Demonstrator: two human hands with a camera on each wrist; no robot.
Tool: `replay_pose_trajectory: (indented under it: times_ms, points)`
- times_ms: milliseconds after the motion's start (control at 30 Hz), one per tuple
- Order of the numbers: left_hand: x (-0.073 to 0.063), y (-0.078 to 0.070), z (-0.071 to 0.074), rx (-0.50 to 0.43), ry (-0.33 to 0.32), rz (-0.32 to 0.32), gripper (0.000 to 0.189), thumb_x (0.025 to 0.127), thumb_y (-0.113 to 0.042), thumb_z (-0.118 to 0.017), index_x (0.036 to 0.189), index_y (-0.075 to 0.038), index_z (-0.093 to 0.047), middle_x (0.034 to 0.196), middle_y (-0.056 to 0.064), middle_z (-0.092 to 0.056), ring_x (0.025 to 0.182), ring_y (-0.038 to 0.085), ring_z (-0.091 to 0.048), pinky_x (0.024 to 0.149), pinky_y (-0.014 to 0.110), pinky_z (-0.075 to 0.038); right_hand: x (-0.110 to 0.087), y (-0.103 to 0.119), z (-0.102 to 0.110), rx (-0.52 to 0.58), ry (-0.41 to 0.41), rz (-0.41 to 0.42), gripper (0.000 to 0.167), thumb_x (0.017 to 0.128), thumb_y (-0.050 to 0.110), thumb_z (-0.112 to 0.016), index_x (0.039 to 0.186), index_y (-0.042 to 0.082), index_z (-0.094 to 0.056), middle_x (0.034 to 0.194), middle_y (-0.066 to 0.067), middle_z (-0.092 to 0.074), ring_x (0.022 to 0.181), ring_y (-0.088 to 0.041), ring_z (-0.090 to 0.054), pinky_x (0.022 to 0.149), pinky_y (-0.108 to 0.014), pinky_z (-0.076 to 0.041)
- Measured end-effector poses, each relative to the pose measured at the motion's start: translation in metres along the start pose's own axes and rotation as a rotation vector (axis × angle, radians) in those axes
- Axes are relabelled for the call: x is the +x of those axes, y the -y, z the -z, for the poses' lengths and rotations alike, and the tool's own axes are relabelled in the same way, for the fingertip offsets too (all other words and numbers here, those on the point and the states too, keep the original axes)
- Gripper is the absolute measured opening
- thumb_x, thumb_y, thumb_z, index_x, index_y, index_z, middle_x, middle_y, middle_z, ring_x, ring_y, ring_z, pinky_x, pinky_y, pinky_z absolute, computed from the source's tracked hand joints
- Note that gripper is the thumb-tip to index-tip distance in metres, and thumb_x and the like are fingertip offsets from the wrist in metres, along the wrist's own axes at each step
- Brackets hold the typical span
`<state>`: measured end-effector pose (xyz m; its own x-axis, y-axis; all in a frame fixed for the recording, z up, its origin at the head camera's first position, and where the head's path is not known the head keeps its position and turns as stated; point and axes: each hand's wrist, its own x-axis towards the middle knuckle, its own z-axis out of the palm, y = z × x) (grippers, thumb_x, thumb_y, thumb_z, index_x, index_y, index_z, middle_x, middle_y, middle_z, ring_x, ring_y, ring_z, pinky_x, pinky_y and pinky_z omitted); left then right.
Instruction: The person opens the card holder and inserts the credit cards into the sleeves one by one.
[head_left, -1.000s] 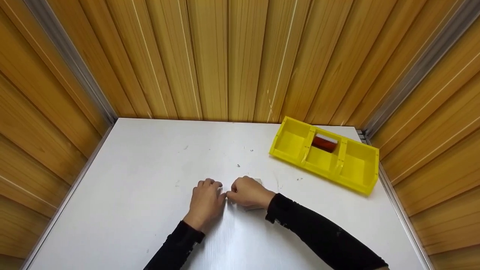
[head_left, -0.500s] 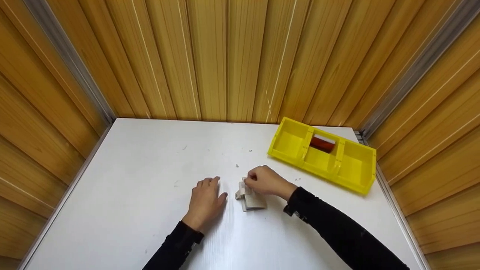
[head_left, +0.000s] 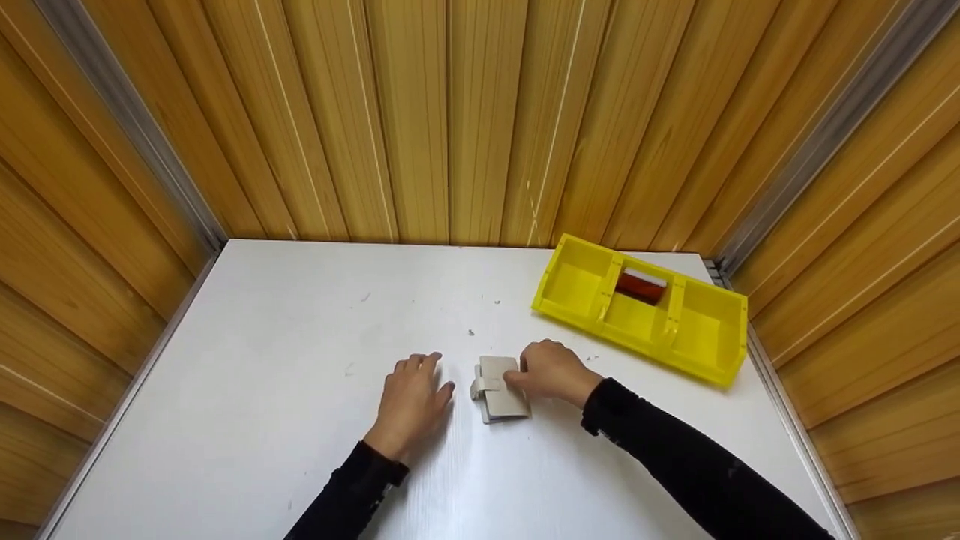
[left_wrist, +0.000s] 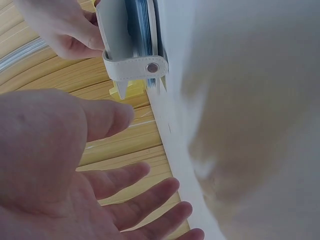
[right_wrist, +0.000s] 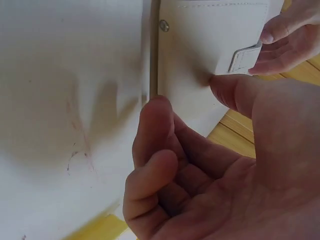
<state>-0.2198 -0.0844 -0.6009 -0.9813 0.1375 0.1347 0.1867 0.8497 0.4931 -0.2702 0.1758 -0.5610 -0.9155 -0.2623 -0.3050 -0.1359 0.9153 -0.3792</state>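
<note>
A beige card holder [head_left: 505, 403] lies on the white table between my hands. Clear bluish sleeves [left_wrist: 143, 27] show inside it in the left wrist view, and a stitched strap [left_wrist: 127, 69] with a metal snap crosses its left edge. My right hand [head_left: 556, 371] holds the holder by its right edge. In the right wrist view the thumb [right_wrist: 232, 90] presses on the cover while the curled index finger [right_wrist: 154, 122] is at the spine. To the left, apart from the holder, my left hand [head_left: 409, 401] has its fingers spread and nothing in them.
A yellow tray [head_left: 701, 337] with three compartments stands at the back right, near the table edge. Its middle compartment contains a dark red block with a white top [head_left: 642, 285]. Wood-patterned walls [head_left: 480, 127] enclose the table [head_left: 300, 315] at the back and sides.
My right hand has drawn away from the strap beside my left hand, over the cover to the holder's right edge, uncovering the holder. The left hand stays about where it was, fingers slightly more spread.
</note>
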Motion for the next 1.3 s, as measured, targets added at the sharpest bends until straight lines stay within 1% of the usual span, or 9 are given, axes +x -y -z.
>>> replay_pose_trajectory:
  times_ms: [133, 233, 400, 567, 633, 867, 1067, 1233, 1300]
  points:
    - [0.0, 0.002, 0.0, 0.005, -0.022, -0.016, 0.052, 0.1, -0.028, -0.078, 0.143, -0.001, -0.066, 0.132, 0.023, -0.071, 0.124, 0.045, -0.066, 0.101, 0.061, -0.055, 0.003, 0.002, -0.003, 0.017, -0.002, -0.012, 0.048, 0.094, 0.041, -0.074, 0.057, 0.02, -0.053, 0.057, 0.006, -0.04, 0.057, -0.015, -0.041, 0.054, -0.031, -0.032]
    - [0.0, 0.002, 0.0, 0.011, -0.036, -0.022, 0.051, 0.099, -0.027, -0.079, 0.142, -0.001, -0.067, 0.131, 0.023, -0.072, 0.122, 0.045, -0.067, 0.1, 0.061, -0.055, 0.005, 0.002, -0.005, 0.037, -0.006, -0.028, 0.051, 0.092, 0.04, -0.076, 0.055, 0.02, -0.047, 0.056, 0.007, -0.035, 0.055, -0.014, -0.037, 0.053, -0.03, -0.029]
    - [-0.002, 0.002, -0.001, 0.008, -0.004, -0.003, 0.05, 0.101, -0.028, -0.077, 0.143, -0.003, -0.067, 0.133, 0.022, -0.071, 0.125, 0.044, -0.066, 0.103, 0.061, -0.055, 0.008, 0.003, -0.011, 0.067, -0.027, -0.053, 0.048, 0.091, 0.039, -0.078, 0.057, 0.019, -0.051, 0.058, 0.006, -0.04, 0.058, -0.015, -0.042, 0.055, -0.03, -0.033]
    - [-0.004, 0.001, -0.003, -0.003, 0.009, -0.014, 0.048, 0.101, -0.027, -0.077, 0.142, -0.003, -0.067, 0.132, 0.022, -0.071, 0.124, 0.044, -0.066, 0.102, 0.06, -0.055, 0.01, 0.002, -0.015, 0.114, -0.035, -0.091, 0.031, 0.09, 0.035, -0.076, 0.072, 0.014, -0.061, 0.07, 0.001, -0.055, 0.067, -0.018, -0.053, 0.061, -0.03, -0.04]
    - [-0.004, 0.0, -0.004, -0.007, 0.001, -0.029, 0.046, 0.1, -0.026, -0.077, 0.139, -0.003, -0.068, 0.13, 0.022, -0.071, 0.123, 0.044, -0.066, 0.101, 0.06, -0.055, 0.01, 0.001, -0.015, 0.137, -0.044, -0.097, 0.026, 0.089, 0.033, -0.075, 0.079, 0.012, -0.064, 0.076, 0.0, -0.06, 0.072, -0.018, -0.056, 0.063, -0.029, -0.042]
    - [-0.005, 0.0, -0.006, -0.035, -0.031, -0.065, 0.03, 0.099, -0.022, -0.077, 0.122, -0.004, -0.077, 0.122, 0.019, -0.073, 0.118, 0.042, -0.067, 0.1, 0.059, -0.055, 0.01, 0.0, -0.012, 0.197, -0.08, -0.1, 0.021, 0.088, 0.029, -0.076, 0.08, 0.014, -0.064, 0.08, 0.0, -0.061, 0.074, -0.018, -0.056, 0.065, -0.029, -0.042]
    - [-0.004, -0.001, -0.006, -0.048, -0.049, -0.07, 0.024, 0.099, -0.021, -0.077, 0.116, -0.005, -0.081, 0.119, 0.019, -0.075, 0.116, 0.042, -0.068, 0.1, 0.058, -0.055, 0.006, -0.009, -0.004, 0.245, -0.088, -0.089, 0.02, 0.091, 0.029, -0.075, 0.086, 0.015, -0.063, 0.085, -0.003, -0.062, 0.081, -0.019, -0.058, 0.069, -0.029, -0.044]
    - [-0.004, -0.002, -0.005, -0.045, -0.048, -0.066, 0.022, 0.099, -0.021, -0.077, 0.114, -0.006, -0.082, 0.119, 0.018, -0.075, 0.117, 0.041, -0.068, 0.099, 0.059, -0.056, 0.004, -0.015, 0.014, 0.274, -0.112, -0.057, 0.017, 0.092, 0.026, -0.075, 0.089, 0.013, -0.063, 0.089, -0.004, -0.063, 0.085, -0.02, -0.061, 0.069, -0.029, -0.047]
    - [-0.003, -0.002, -0.005, -0.044, -0.046, -0.063, 0.022, 0.099, -0.021, -0.078, 0.114, -0.006, -0.082, 0.119, 0.018, -0.075, 0.116, 0.041, -0.068, 0.099, 0.058, -0.055, 0.003, -0.017, 0.022, 0.29, -0.111, -0.058, 0.017, 0.093, 0.024, -0.075, 0.091, 0.013, -0.063, 0.091, -0.005, -0.062, 0.087, -0.021, -0.062, 0.069, -0.029, -0.049]
